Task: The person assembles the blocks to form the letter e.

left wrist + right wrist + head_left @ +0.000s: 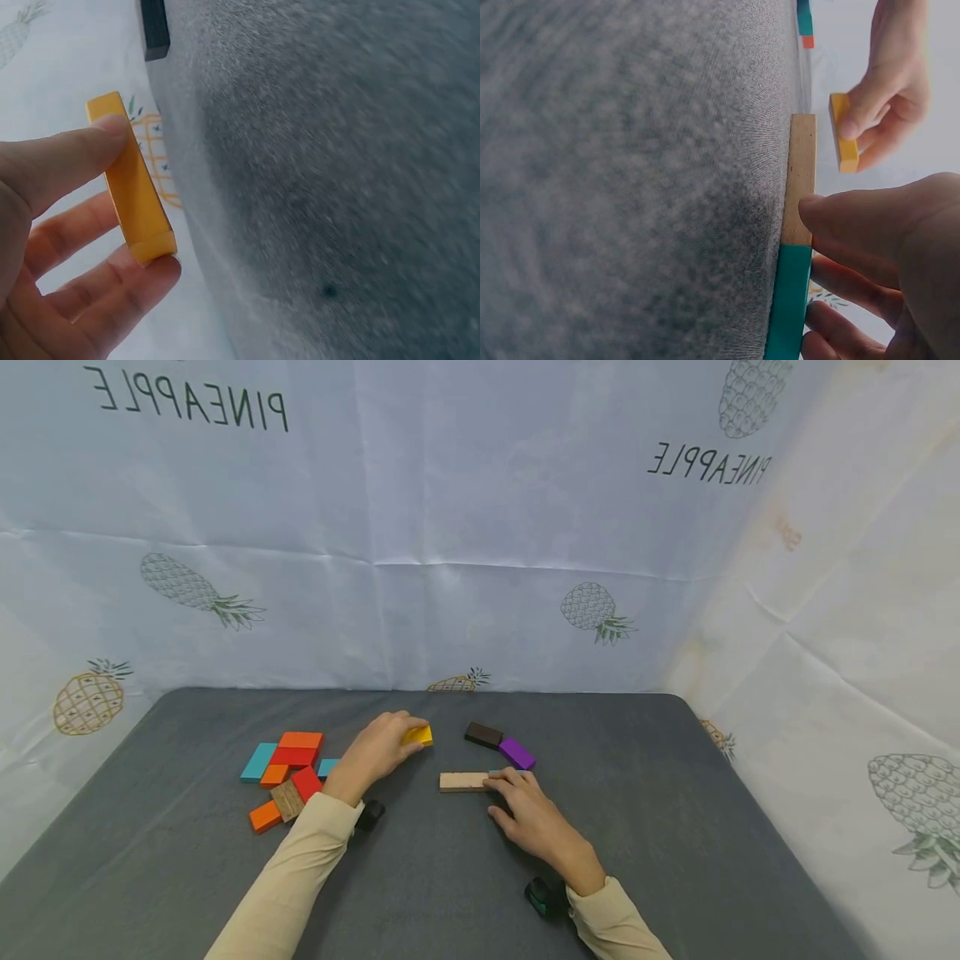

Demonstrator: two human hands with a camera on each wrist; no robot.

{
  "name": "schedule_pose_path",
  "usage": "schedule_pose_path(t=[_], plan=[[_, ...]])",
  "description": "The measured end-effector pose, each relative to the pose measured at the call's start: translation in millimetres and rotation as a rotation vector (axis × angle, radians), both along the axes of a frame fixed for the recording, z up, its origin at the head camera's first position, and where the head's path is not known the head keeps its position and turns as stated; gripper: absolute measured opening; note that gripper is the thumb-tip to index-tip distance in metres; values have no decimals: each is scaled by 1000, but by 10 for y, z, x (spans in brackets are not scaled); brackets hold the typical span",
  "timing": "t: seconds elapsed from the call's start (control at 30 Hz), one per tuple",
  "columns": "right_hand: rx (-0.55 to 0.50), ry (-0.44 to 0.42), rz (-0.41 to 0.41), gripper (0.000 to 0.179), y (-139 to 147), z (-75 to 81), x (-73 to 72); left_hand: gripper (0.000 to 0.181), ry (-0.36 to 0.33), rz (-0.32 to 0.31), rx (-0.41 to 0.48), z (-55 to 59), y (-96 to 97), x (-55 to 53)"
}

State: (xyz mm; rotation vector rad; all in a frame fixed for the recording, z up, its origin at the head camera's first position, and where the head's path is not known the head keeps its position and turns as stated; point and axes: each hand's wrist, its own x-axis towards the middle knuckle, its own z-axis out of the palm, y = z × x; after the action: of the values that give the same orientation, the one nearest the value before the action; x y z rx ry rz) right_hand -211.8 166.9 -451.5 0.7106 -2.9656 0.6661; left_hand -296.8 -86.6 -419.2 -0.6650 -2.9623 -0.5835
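Observation:
A yellow block [421, 736] is pinched between the thumb and fingers of my left hand [377, 748], raised above the table. The left wrist view shows the thumb on one side of the yellow block [139, 187] and fingers on the other. My right hand [536, 820] rests over the right part of a row made of a plain wooden block [462, 783] and a teal block [788, 304], set end to end. Its fingers are loosely bent at the row, with the thumb [832, 214] in front. In the head view that hand hides most of the teal block.
Behind the row, a dark brown block [483, 735] touches a purple block [517, 753] at an angle. Left of my left hand lies a cluster of several blocks, among them a red one [294, 757], an orange one [266, 816] and a wood-grain one [287, 800]. A patterned cloth [480, 610] hangs behind the table.

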Motion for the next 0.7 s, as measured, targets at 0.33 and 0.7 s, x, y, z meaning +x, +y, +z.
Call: schedule_pose_path(t=[0.33, 0.7], plan=[[-2, -2, 6, 38, -2, -4, -5, 38, -8, -20, -7, 17, 126, -96], [4, -5, 7, 38, 0, -3, -11, 36, -2, -25, -15, -38, 265, -217]])
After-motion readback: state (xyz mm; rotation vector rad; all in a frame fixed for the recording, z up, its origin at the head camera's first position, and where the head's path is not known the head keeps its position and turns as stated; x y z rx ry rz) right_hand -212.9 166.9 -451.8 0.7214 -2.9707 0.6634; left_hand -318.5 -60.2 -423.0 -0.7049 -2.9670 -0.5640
